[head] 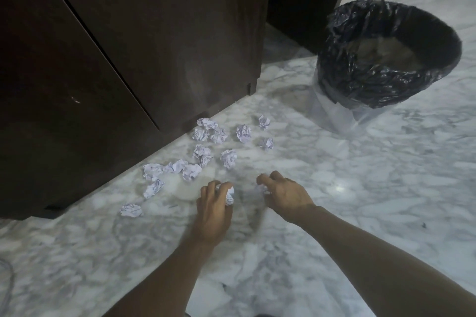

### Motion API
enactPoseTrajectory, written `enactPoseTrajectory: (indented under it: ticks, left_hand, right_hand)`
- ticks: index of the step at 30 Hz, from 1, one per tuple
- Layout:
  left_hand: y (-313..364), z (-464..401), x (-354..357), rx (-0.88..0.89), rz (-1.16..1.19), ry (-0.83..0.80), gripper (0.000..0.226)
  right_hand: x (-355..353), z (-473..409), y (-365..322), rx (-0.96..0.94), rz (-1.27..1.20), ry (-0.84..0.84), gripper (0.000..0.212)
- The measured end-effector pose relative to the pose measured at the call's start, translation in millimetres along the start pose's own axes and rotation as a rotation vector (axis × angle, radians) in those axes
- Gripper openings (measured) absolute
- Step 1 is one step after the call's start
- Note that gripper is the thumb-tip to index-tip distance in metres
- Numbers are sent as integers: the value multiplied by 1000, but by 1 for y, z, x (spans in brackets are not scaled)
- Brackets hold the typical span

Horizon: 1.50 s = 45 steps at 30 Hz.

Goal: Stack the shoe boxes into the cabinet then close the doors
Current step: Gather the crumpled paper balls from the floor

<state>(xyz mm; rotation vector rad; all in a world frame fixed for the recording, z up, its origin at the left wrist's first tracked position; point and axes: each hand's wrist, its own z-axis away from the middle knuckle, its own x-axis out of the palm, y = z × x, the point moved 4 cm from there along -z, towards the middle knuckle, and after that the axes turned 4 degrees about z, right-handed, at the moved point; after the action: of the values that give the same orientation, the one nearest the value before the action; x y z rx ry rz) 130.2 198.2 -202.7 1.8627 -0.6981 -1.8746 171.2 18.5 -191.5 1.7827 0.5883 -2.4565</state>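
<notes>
Along the upper left, the dark wooden cabinet [128,46] stands with its doors shut; no shoe boxes are in view, so their whereabouts cannot be told. Judging by their kind, such boxes would be light, stiff and crushable at the corners, best taken by both long sides. Right of the cabinet sits a bin with a black liner [389,51]. Scattered crumpled paper balls [206,141] lie on the marble floor [360,188] before the doors and would likely obstruct them. The left hand [215,203] is closed around one paper ball; the right hand [283,193] is curled on another.
</notes>
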Motion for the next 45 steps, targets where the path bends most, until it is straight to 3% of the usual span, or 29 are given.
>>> enactPoseTrajectory:
  ticks: [4, 8, 12, 15, 22, 24, 27, 28, 29, 31, 33, 34, 40, 45]
  left_hand:
    - [23, -19, -16, 71, 0, 45, 50]
    - [79, -64, -43, 210, 66, 128, 56]
    - [153, -119, -70, 350, 139, 196, 46]
    - [215, -160, -80, 398, 197, 223, 38]
    - [321, -240, -63, 274, 358, 93, 35]
    - [333, -258, -52, 212, 325, 49, 41]
    - [339, -273, -35, 78, 401, -174, 64]
    - [338, -275, -30, 39, 451, -239, 67]
    - [336, -277, -27, 18, 481, -275, 66]
    - [333, -277, -25, 49, 438, -306, 62]
    - [330, -272, -26, 141, 287, -311, 53]
    - [328, -267, -28, 193, 213, -296, 47]
    - [303, -241, -29, 435, -96, -317, 26]
    - [297, -235, -40, 507, -222, -275, 27]
  right_hand:
    - [-43, 5, 16, 59, -116, 137, 34]
    - [-124, 9, 34, 83, -222, 421, 34]
    - [-214, 18, 53, 138, -275, 747, 31]
    - [-261, 18, 79, 227, -334, 888, 29]
    - [-313, -4, 149, 594, -592, 864, 32]
    - [-314, -10, 160, 654, -726, 807, 46]
    - [-309, -15, 179, 721, -975, 736, 91]
    - [-305, -17, 186, 743, -1051, 721, 98]
    - [-303, -16, 188, 734, -1076, 718, 90]
    - [-302, -7, 186, 673, -950, 762, 45]
    - [-299, 4, 180, 642, -740, 776, 18]
    - [-296, 7, 179, 600, -664, 766, 16]
    - [-283, 18, 166, 347, -357, 592, 53]
    - [-272, 22, 156, 308, 45, 427, 39]
